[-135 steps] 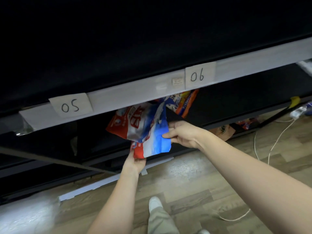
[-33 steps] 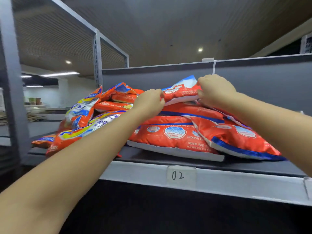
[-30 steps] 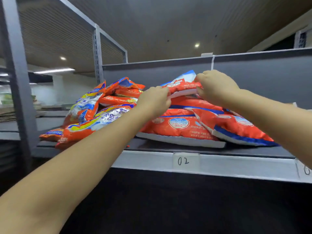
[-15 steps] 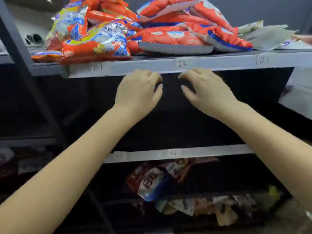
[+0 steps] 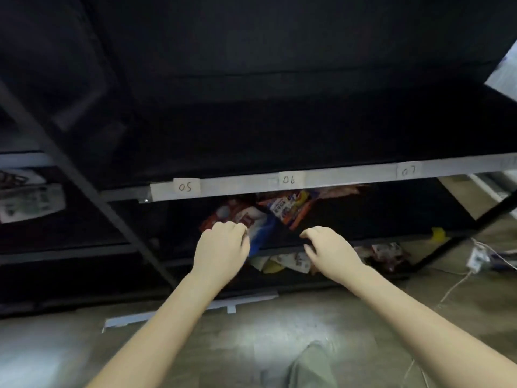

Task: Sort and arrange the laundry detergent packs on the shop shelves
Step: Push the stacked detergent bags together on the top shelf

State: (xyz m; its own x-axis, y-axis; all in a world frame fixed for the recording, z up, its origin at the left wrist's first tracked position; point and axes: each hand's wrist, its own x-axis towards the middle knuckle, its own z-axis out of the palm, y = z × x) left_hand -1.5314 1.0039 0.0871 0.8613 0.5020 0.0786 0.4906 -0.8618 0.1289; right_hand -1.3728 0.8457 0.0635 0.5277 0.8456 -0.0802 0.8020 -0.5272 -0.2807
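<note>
Below, detergent packs crowd the shelf near both hands.

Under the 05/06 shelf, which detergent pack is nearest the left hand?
The red, white and blue pack, right at the left hand fingertips. The orange pack lies further right, under label 06.

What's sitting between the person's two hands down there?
In the head view, between the left hand and right hand shows the blue lower edge of a red-white-blue detergent pack, then dark shelf.
</note>
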